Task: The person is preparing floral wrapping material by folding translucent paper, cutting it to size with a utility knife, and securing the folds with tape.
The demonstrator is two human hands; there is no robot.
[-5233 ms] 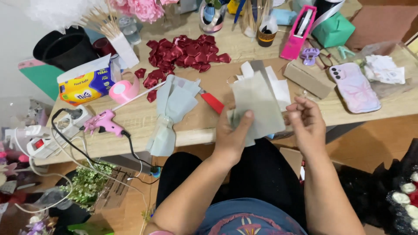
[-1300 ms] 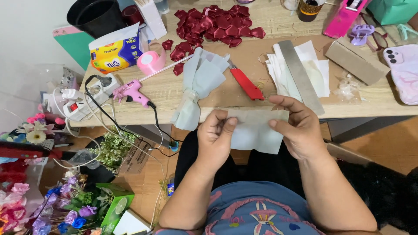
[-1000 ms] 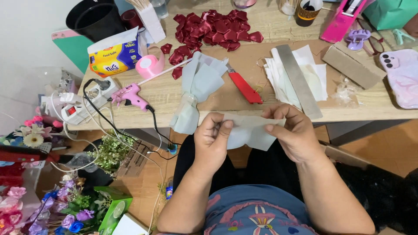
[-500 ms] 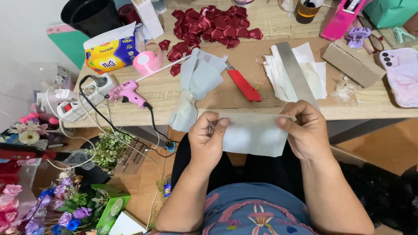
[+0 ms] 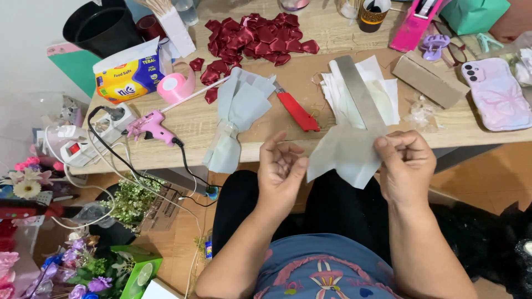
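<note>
Right hand pinches the pale sheet of paper at its upper right corner, and the sheet hangs off the near edge of the wooden table. Left hand is just off the sheet's left edge at nine o'clock, palm up, fingers loosely curled, holding nothing. On the table, at twelve o'clock from the sheet, sits a stack of white sheets under a metal ruler. At ten o'clock a red cutter, then a grey paper wrap, a pink glue gun. Red petals are piled at the far edge. Down on the floor at eight o'clock, artificial flowers.
</note>
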